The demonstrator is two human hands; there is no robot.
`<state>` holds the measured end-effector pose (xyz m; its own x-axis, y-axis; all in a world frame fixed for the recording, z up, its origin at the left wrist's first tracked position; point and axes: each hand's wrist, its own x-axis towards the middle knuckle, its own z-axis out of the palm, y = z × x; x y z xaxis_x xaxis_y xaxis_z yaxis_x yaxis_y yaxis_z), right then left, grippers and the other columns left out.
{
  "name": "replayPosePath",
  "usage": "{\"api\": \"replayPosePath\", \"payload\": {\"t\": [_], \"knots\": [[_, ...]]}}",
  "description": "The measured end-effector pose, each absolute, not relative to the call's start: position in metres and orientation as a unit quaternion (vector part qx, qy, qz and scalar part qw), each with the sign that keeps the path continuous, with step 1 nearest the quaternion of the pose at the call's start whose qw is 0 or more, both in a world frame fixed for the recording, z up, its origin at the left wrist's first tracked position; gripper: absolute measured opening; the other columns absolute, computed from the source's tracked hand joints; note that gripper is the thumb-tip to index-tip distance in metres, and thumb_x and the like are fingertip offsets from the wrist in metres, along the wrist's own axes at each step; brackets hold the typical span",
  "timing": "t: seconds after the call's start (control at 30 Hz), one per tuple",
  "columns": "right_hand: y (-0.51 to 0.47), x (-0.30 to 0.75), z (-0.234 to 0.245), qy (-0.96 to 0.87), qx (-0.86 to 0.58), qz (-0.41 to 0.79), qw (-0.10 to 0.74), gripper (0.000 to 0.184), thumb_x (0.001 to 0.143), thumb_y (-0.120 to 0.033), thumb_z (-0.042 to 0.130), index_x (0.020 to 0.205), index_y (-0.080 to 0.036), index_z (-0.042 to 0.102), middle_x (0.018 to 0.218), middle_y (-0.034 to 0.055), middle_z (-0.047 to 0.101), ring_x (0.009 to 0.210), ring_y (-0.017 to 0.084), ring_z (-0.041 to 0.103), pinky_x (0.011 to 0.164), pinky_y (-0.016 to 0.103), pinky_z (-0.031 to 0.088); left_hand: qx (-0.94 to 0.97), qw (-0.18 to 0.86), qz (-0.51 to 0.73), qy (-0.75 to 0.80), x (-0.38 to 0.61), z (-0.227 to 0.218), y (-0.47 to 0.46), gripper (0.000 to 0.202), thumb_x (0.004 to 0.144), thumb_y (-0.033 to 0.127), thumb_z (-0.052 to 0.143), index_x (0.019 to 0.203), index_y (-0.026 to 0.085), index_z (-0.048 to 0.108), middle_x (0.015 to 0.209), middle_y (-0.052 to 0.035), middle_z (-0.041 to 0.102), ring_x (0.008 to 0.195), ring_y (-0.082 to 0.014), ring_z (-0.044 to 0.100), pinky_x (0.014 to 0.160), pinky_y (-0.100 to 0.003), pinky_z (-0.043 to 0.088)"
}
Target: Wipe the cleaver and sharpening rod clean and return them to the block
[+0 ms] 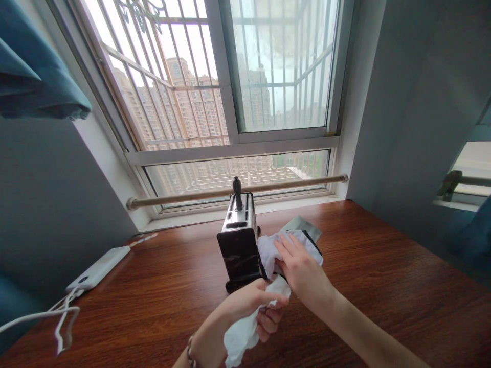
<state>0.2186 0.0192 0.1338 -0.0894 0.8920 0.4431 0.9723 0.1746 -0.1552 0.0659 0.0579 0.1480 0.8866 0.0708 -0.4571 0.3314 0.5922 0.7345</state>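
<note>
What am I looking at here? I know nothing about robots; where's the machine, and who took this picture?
There is no machine: these are a person's own bare hands. The one picture comes from a camera worn on that person's head, looking forward and down. The left hand holds a crumpled white tissue. The right hand lies on a pale, dark-edged cloth; whether it grips, I can't tell. Both are over a brown wooden table. Beside the cloth stands a black and silver block with a dark handle sticking up. To the left lies a white device with a cable.
</note>
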Motion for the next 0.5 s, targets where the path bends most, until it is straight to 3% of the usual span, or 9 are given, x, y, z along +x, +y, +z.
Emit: {"api": "replayPosePath", "payload": {"t": [0.13,0.27,0.37,0.43,0.5], "knots": [[0.035,0.241,0.132,-0.711,-0.652,-0.097,0.245,0.041,0.089,-0.019,0.037,0.129,-0.009,0.044,0.134,0.0072,0.036,0.125,0.027,0.026,0.105,0.037,0.024,0.465,0.855,-0.07,0.221,0.067,0.151,0.053,0.028,0.074,0.025,0.06,0.067,0.017,0.034,0.051,0.006,0.026,0.041,-0.0028,0.019,0.039,-0.017,0.015],[0.055,0.28,0.125,-0.647,-0.693,-0.128,0.29,0.04,0.09,-0.022,0.035,0.125,-0.007,0.046,0.13,0.0123,0.041,0.12,0.028,0.033,0.1,0.039,0.028,0.488,0.835,-0.057,0.246,0.065,0.152,0.047,0.029,0.07,0.026,0.064,0.073,0.019,0.037,0.053,0.0061,0.029,0.04,-0.0025,0.023,0.038,-0.015,0.02],[0.064,0.308,0.119,-0.576,-0.736,-0.097,0.343,0.037,0.092,-0.028,0.031,0.112,-0.009,0.055,0.105,0.0165,0.056,0.095,0.029,0.052,0.081,0.038,0.039,0.525,0.801,-0.036,0.285,0.063,0.151,0.045,0.03,0.067,0.028,0.065,0.076,0.02,0.038,0.051,0.0063,0.034,0.039,-0.0035,0.027,0.037,-0.015,0.026],[0.067,0.321,0.116,-0.533,-0.749,-0.039,0.391,0.037,0.091,-0.037,0.032,0.092,-0.012,0.06,0.082,0.0142,0.06,0.077,0.027,0.056,0.068,0.034,0.039,0.561,0.763,-0.015,0.319,0.062,0.151,0.044,0.026,0.067,0.026,0.062,0.079,0.02,0.04,0.053,0.0053,0.038,0.038,-0.0046,0.031,0.035,-0.015,0.029],[0.07,0.329,0.114,-0.509,-0.742,0.006,0.437,0.042,0.089,-0.045,0.031,0.081,-0.014,0.058,0.073,0.0112,0.059,0.071,0.025,0.055,0.063,0.031,0.037,0.606,0.713,0.011,0.352,0.061,0.15,0.042,0.023,0.068,0.025,0.059,0.084,0.019,0.044,0.058,0.0031,0.044,0.039,-0.0056,0.037,0.034,-0.015,0.031]]}}
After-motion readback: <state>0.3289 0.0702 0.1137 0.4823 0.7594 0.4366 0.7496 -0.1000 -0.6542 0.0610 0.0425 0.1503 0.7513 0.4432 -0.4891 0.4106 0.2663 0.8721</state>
